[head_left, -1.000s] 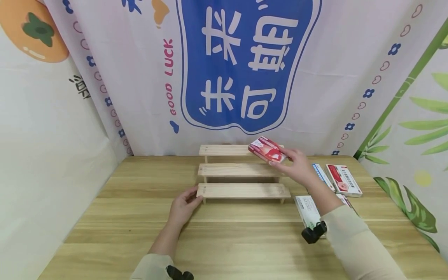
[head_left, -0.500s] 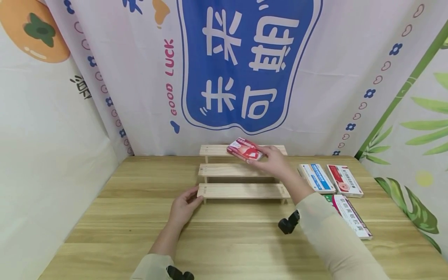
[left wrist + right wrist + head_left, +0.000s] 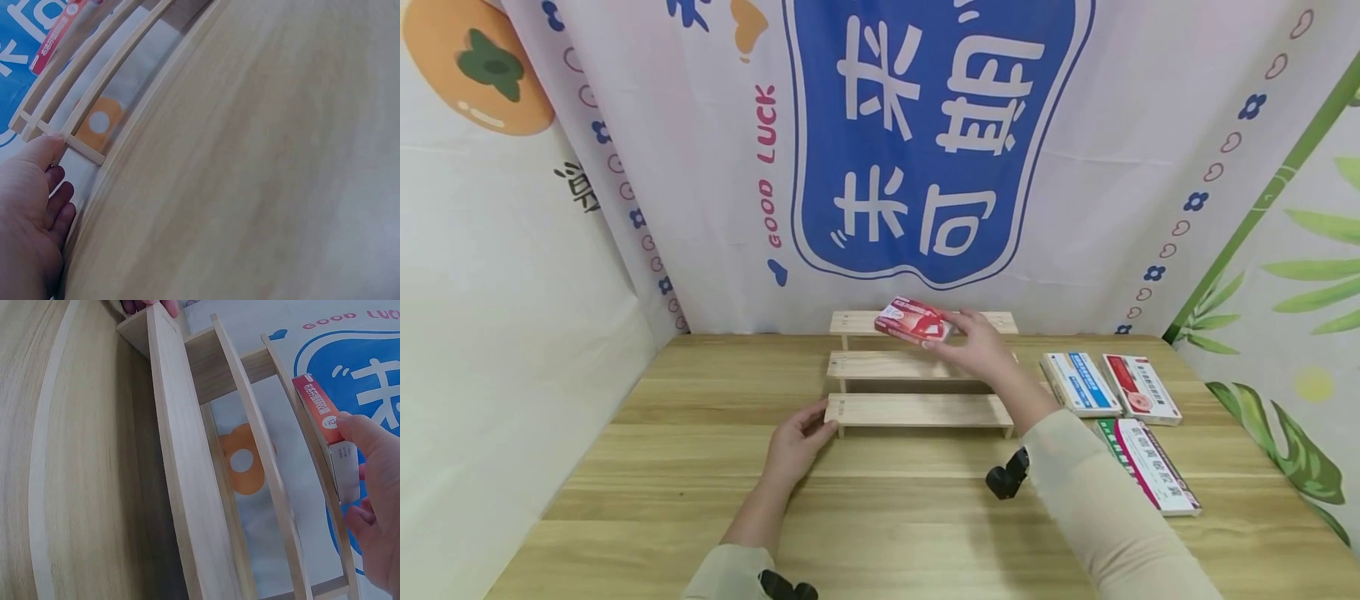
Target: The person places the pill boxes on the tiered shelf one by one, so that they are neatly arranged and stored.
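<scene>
In the head view, a three-tier wooden display rack (image 3: 917,410) stands at the back of the table. My left hand (image 3: 795,446) grips the left end of its lowest tier; the left wrist view has the thumb (image 3: 47,149) against the corner, fingers curled beside it. My right hand (image 3: 981,350) pinches a red-and-white medicine box (image 3: 910,319) by its right end, at the top tier. From the right wrist, the box (image 3: 317,411) appears tilted along the top tier's edge; whether it touches the wood I cannot tell.
Right of the rack lie a blue-and-white medicine box (image 3: 1081,383), a red-and-white one (image 3: 1141,389) and a larger white box with green and magenta (image 3: 1150,467). A printed cloth (image 3: 700,167) hangs right behind the rack. The wooden table (image 3: 880,525) extends in front.
My right hand has carried the medicine box leftward along the top tier, slowing over the last half second. The boxes on the right have come into fuller view. My left hand stays put.
</scene>
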Motion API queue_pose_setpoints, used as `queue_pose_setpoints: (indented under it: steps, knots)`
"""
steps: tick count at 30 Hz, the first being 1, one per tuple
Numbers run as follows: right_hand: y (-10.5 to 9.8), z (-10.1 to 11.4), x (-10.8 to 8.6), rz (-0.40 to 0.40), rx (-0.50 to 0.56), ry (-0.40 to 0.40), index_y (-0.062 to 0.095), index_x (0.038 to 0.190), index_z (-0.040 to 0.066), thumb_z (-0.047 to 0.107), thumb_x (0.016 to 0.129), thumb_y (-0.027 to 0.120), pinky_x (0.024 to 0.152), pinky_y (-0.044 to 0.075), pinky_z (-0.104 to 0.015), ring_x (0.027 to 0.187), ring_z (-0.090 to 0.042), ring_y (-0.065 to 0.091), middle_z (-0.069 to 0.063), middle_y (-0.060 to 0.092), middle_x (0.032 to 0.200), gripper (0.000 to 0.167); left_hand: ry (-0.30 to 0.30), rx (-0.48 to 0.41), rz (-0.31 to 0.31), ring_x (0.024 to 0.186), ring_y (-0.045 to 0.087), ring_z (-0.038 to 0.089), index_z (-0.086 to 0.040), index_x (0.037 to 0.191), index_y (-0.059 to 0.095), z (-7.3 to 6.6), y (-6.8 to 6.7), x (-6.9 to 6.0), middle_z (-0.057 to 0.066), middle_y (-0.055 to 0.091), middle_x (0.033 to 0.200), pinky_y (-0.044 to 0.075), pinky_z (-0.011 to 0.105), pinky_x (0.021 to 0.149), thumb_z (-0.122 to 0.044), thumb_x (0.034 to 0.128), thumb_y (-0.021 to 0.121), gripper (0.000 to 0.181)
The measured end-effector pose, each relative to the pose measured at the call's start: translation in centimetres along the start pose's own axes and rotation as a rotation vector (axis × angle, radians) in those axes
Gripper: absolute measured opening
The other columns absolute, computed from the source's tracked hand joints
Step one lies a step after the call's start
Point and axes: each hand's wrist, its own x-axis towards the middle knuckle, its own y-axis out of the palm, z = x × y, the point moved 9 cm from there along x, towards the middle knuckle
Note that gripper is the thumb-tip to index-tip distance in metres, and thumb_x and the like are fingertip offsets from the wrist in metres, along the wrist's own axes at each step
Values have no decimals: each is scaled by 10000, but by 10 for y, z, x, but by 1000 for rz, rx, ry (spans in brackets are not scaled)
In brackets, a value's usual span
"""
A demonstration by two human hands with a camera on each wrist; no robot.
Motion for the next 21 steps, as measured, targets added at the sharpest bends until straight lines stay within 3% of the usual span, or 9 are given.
queue_pose_setpoints:
  steps: [3,10,21]
  knots:
    - [-3,-5,0,-35,39,22,437,1481,188,549,842,692,1110,366,-614,1385,-412,388,-171,348,1552,776,-1,-1,2,1234,594,323,-51,1329,592,0,0,0,167,621,1333,511,445,1024,-192,904,712,464]
    - [-3,-2,4,-73,39,-19,510,1418,122,443,925,640,1142,376,-513,1328,-346,496,-132,593,1378,602,-11,-3,-2,1242,589,316,-66,1331,593,0,-1,-1,154,614,1347,511,439,1025,-194,904,711,461]
    - [7,11,14,-75,59,-23,518,1416,136,419,959,599,1167,350,-488,1363,-327,473,-103,565,1423,544,-1,-24,2,1218,604,319,-54,1331,590,-2,-1,-1,163,622,1333,512,432,1025,-182,904,710,462]
